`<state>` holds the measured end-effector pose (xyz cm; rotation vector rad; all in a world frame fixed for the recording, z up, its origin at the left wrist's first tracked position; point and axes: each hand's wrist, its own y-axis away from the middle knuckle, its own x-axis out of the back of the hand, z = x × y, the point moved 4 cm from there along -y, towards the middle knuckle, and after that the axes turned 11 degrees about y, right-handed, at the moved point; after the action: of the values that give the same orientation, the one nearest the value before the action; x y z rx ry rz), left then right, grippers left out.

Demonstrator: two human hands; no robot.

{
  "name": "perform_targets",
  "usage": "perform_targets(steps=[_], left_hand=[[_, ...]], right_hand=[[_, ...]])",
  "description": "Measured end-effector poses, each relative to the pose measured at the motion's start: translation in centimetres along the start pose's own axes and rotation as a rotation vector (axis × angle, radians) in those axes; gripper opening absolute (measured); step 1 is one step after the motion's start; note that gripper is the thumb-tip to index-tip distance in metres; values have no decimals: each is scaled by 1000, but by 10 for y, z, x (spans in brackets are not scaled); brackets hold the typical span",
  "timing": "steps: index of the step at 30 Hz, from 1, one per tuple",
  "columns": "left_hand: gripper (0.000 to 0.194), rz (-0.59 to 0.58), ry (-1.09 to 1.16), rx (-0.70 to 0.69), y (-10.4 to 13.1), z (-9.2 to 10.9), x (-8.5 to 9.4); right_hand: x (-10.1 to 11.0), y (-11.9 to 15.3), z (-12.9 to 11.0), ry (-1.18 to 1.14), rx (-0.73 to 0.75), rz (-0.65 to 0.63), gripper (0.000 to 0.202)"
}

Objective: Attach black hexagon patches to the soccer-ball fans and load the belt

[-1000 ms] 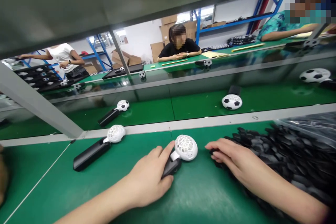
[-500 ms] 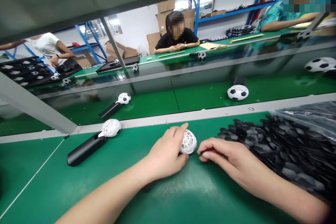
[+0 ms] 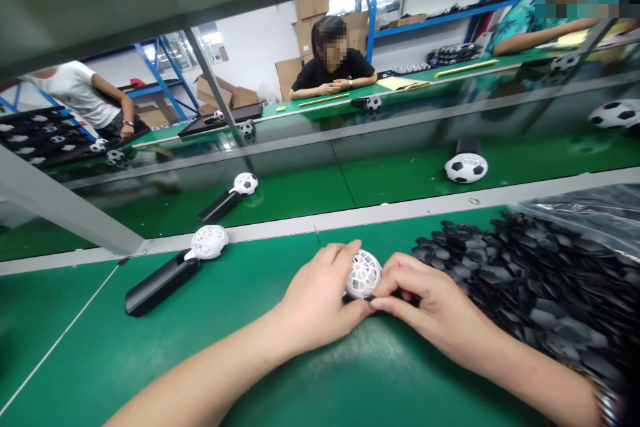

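Note:
My left hand (image 3: 325,297) is closed around a white ball-shaped head with a web-like grille (image 3: 364,273), just over the green bench. My right hand (image 3: 420,293) meets its right lower rim, thumb and fingers pinched together on a small black piece, mostly hidden by the fingertips. To the right lies a big heap of flat black pieces (image 3: 540,293). At the left, a similar white grille head (image 3: 210,242) on a black handle (image 3: 163,285) rests on the bench.
Beyond the bench's grey rail (image 3: 280,230) runs a green belt carrying ball heads with black patches, such as one (image 3: 466,167) and another (image 3: 246,183). A clear plastic bag (image 3: 590,213) lies behind the heap. A grey post (image 3: 75,193) stands left. Several people sit or stand across the line.
My right hand has moved left and now touches the white head's rim with the black piece. The head has turned slightly in my left hand. Items on the belt have shifted right.

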<state>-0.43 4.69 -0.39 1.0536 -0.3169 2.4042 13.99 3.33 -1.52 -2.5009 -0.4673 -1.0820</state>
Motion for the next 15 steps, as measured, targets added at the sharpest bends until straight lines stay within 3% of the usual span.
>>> perform_targets(steps=[5,7,10,15], left_hand=[[66,2,-28,-31,2,3,1],[64,7,-13,-40,2,5,2],[60,24,25,-21,-1,6,3],[49,81,45,-21,-3,9,4]], right_hand=[[4,-2,1,24,-39,110,4],[6,-4,4,32,-63,149,22],[2,-4,8,1,-97,91,45],[0,-3,6,-2,-62,58,41]])
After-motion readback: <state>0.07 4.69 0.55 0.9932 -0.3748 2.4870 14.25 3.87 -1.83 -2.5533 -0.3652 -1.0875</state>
